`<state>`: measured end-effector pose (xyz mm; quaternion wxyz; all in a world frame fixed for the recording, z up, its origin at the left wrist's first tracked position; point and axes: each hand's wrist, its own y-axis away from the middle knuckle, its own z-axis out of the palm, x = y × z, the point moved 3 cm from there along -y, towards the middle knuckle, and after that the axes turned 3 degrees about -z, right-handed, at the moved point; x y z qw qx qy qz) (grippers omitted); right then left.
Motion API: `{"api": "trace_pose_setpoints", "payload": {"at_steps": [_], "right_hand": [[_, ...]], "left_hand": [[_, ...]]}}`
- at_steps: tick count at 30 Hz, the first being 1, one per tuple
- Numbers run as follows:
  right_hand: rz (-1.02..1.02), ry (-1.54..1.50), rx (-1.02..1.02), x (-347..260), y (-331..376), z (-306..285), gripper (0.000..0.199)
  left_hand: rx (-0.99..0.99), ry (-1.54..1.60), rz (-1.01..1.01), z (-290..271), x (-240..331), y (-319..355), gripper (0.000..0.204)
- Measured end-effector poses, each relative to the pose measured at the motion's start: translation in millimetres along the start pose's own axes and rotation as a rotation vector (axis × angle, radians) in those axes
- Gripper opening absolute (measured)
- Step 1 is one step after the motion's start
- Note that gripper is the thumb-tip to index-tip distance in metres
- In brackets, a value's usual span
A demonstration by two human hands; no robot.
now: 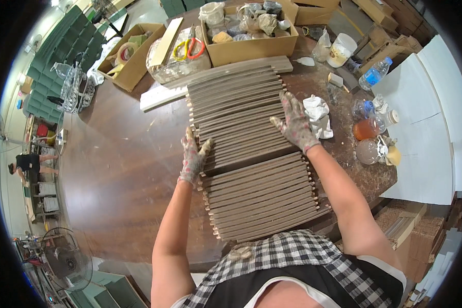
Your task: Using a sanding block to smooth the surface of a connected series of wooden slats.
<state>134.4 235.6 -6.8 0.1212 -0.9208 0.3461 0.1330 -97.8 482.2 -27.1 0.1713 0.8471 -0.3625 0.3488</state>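
Observation:
Grey-brown slatted strips [246, 126] with pale ends lie side by side on the table, in three groups running away from me. A dark gap divides the nearest group [262, 197] from the middle one. My left hand [194, 156], in a stained, patterned work glove, rests at the left ends of the middle group. Its fingers point away from me and its thumb stands apart over the strips. On the right ends lies my right hand [296, 124], gloved alike, fingers spread and thumb reaching inward. Both hands touch the strips; neither is closed round one.
Beyond the strips lie a pale board [164, 97], red-and-yellow-handled scissors [189, 49], a tape box [131, 61] and a cluttered carton [254, 49]. Bottles [376, 74], a white cup [341, 50] and crumpled white cloth [318, 115] stand to the right. A fan [69, 263] is lower left.

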Motion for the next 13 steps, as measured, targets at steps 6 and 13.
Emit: {"api": "trace_pose_setpoints", "payload": {"at_steps": [6,13], "right_hand": [[0.04,0.016,-0.098,-0.5,-14.5,7.7,0.073],[0.11,-0.361,0.047,31.8,47.2,3.0,0.081]], "left_hand": [[-0.039,0.07,-0.119,2.9,-1.7,-8.7,0.087],[-0.145,0.493,-0.086,-4.6,-23.6,31.3,0.088]]}}
